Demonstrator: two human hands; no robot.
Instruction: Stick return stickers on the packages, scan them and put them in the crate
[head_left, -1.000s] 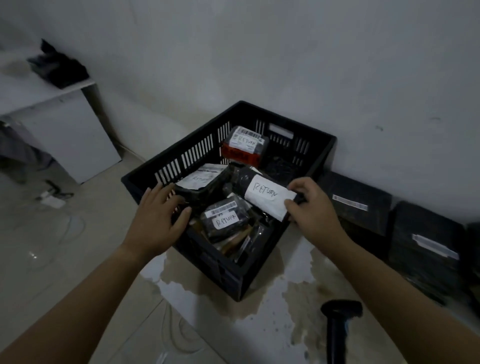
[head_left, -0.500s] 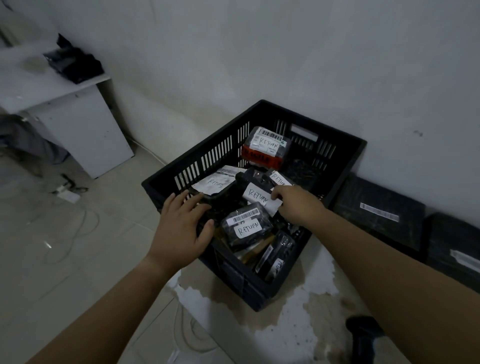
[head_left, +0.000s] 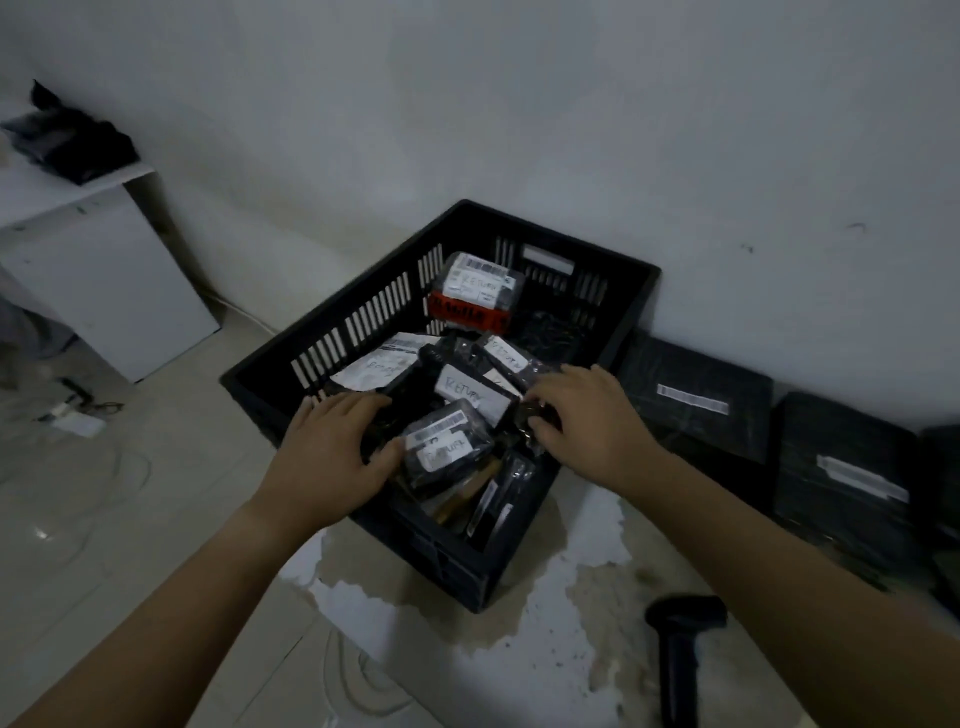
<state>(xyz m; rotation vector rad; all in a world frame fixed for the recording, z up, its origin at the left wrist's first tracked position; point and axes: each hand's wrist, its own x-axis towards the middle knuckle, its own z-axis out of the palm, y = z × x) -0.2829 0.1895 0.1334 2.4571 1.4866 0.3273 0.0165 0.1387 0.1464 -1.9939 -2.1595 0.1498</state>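
Head view: left hand (head_left: 332, 457) lay flat on packages (head_left: 447, 447), right hand (head_left: 592, 421) pinched a dark package (head_left: 535, 413); likely light, slick-wrapped, best gripped edgewise.

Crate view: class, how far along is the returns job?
Done: several RETURN-stickered packages lie in the crate. In hand: left hand rests on them, right hand grips a package there. Left: wall packages show no RETURN sticker; scanner lies idle.

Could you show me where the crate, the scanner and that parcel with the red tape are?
crate (head_left: 561, 238): head view, far rim.
scanner (head_left: 684, 616): head view, its head end, on the floor.
red-taped parcel (head_left: 467, 315): head view, the red tape band.
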